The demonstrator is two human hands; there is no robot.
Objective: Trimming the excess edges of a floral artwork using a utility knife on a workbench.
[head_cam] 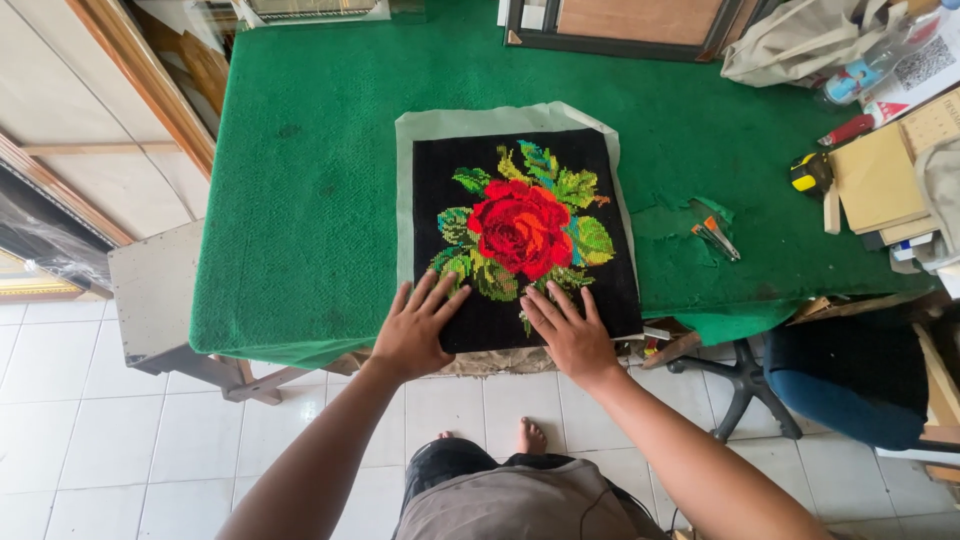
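A black needlework panel (520,160) with a red rose and green leaves lies flat on a pale backing sheet (405,180) on the green cloth-covered table (300,200). My left hand (415,325) presses flat on the panel's near left corner, fingers spread. My right hand (570,330) lies flat on the near right part of the panel, fingers spread toward the rose. Neither hand holds anything.
Pliers (715,235) lie right of the panel by a tear in the cloth. A yellow tape measure (808,172), wooden boards (880,180), a red-handled tool (850,130) and a bag (800,40) crowd the right. A picture frame (630,25) lies at the back. A blue chair (850,380) stands at the lower right.
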